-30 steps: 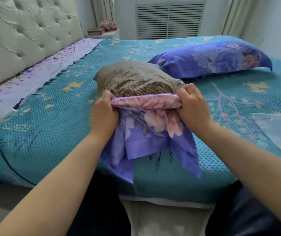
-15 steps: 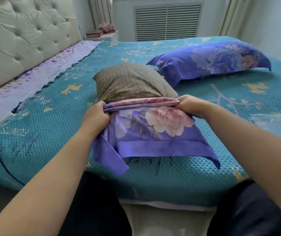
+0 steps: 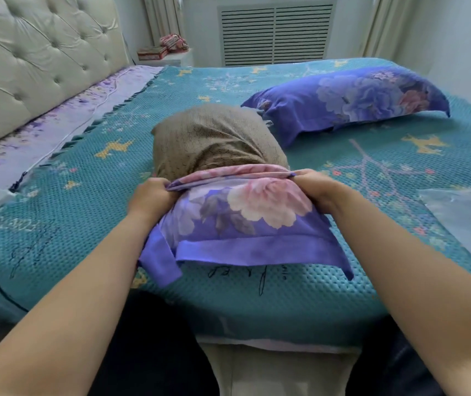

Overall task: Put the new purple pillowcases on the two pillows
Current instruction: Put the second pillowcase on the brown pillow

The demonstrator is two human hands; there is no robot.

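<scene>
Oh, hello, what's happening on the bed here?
A person is dressing pillows. Both hands, the left hand and the right hand, grip the open edge of a purple floral pillowcase and are working it over a brown pillow on the teal bedspread. Only the near end is covered; most of the pillow is bare. A second pillow farther back already wears its purple case.

A bare pillow (image 3: 214, 138) is lying on the bed (image 3: 85, 212), its near end sitting inside a pillowcase (image 3: 243, 221). A covered pillow (image 3: 351, 95) is lying behind it to the right. A plastic bag (image 3: 468, 221) is lying at the right edge, a headboard (image 3: 34, 58) standing left.
</scene>
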